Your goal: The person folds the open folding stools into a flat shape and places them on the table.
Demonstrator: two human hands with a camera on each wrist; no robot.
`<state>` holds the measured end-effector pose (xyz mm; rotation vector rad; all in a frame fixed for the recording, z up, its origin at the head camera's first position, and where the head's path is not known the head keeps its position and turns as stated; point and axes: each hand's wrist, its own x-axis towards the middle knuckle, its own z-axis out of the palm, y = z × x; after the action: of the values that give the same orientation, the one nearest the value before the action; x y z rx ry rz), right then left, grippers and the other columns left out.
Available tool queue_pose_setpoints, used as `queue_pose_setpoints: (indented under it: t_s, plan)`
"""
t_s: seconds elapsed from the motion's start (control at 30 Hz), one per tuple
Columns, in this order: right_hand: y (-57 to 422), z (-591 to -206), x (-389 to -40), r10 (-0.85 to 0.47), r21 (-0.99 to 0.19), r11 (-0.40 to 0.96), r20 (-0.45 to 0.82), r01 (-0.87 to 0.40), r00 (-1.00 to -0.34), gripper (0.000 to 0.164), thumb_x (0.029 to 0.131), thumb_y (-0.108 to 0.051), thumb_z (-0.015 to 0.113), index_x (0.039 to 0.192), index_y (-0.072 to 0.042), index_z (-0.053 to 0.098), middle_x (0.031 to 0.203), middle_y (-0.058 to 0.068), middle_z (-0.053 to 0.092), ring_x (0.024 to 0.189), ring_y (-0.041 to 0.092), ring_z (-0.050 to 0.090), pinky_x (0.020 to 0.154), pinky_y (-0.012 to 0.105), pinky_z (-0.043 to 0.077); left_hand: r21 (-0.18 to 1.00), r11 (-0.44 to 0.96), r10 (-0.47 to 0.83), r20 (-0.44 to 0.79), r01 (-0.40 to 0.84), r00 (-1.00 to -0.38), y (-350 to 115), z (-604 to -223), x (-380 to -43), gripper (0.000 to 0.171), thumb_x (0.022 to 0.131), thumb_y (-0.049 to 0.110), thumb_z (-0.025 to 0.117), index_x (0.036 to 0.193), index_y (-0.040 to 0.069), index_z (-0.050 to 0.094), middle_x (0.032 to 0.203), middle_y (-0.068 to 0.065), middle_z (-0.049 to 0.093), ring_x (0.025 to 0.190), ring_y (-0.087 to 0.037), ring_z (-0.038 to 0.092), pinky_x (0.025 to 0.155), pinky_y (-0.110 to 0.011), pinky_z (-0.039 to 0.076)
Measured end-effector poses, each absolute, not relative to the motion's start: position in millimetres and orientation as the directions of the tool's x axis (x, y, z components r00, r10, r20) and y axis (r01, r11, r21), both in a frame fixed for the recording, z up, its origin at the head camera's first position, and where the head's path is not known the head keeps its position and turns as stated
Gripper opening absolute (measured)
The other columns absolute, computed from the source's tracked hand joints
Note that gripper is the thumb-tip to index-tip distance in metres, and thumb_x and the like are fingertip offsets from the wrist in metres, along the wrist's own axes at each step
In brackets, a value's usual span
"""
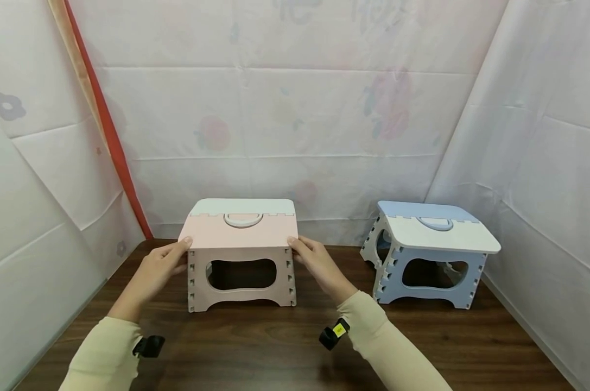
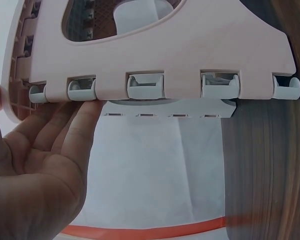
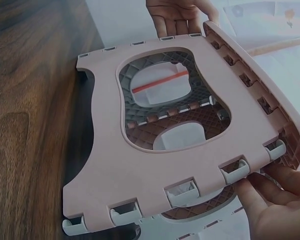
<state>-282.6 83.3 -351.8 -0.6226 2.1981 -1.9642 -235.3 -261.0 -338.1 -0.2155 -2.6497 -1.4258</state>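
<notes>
A pink and white folding step stool (image 1: 243, 233) stands unfolded on the dark wooden table, its oval opening facing me. My left hand (image 1: 159, 267) grips the left front corner of its top, thumb on the upper face and fingers tucked below the edge. At the opposite front corner my right hand (image 1: 320, 265) holds on the same way. In the left wrist view, the fingers (image 2: 82, 127) lie against the hinged side of the pink front panel (image 2: 190, 45). The right wrist view shows fingers (image 3: 250, 197) by the white hinge lugs under the rim.
A second folding stool (image 1: 429, 255), blue and white, stands unfolded to the right. White patterned cloth (image 1: 295, 119) hangs behind and at both sides, with a red strip (image 1: 106, 119) at the left. Bare wooden tabletop (image 1: 236, 347) shows in front.
</notes>
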Motion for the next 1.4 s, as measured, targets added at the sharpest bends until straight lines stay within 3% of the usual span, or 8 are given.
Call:
queue_pose_setpoints:
  t_s: [0.3, 0.83, 1.4]
  plan:
    - [89, -351, -282, -0.369, -0.972, 0.054, 0.193, -0.229, -0.909, 0.065, 0.103, -0.046, 0.053, 0.148, 0.001, 0.045, 0.147, 0.017, 0.049, 0.139, 0.029, 0.042, 0.112, 0.047, 0.035, 0.817, 0.550, 0.058, 0.170, 0.174, -0.984, -253, -338, -236, 0.079, 0.105, 0.057, 0.036, 0.150, -0.009, 0.037, 0.149, -0.034, 0.036, 0.116, -0.046, 0.059, 0.102, -0.063, 0.038]
    - [102, -350, -279, -0.327, -0.972, 0.070, 0.189, -0.223, -0.926, 0.070, 0.104, -0.046, 0.052, 0.151, 0.003, 0.038, 0.153, 0.019, 0.040, 0.142, 0.031, 0.037, 0.111, 0.048, 0.036, 0.841, 0.516, 0.047, 0.161, 0.162, -0.986, -236, -336, -237, 0.082, 0.103, 0.060, 0.038, 0.149, -0.008, 0.039, 0.147, -0.032, 0.041, 0.123, -0.043, 0.055, 0.100, -0.052, 0.044]
    - [117, -352, -282, -0.276, -0.972, 0.107, 0.173, -0.209, -0.945, 0.071, 0.104, -0.046, 0.052, 0.151, 0.004, 0.037, 0.155, 0.021, 0.037, 0.143, 0.033, 0.036, 0.110, 0.047, 0.037, 0.850, 0.501, 0.058, 0.153, 0.161, -0.987, -221, -339, -245, 0.084, 0.101, 0.064, 0.039, 0.149, -0.006, 0.041, 0.150, -0.030, 0.040, 0.121, -0.042, 0.057, 0.102, -0.054, 0.042]
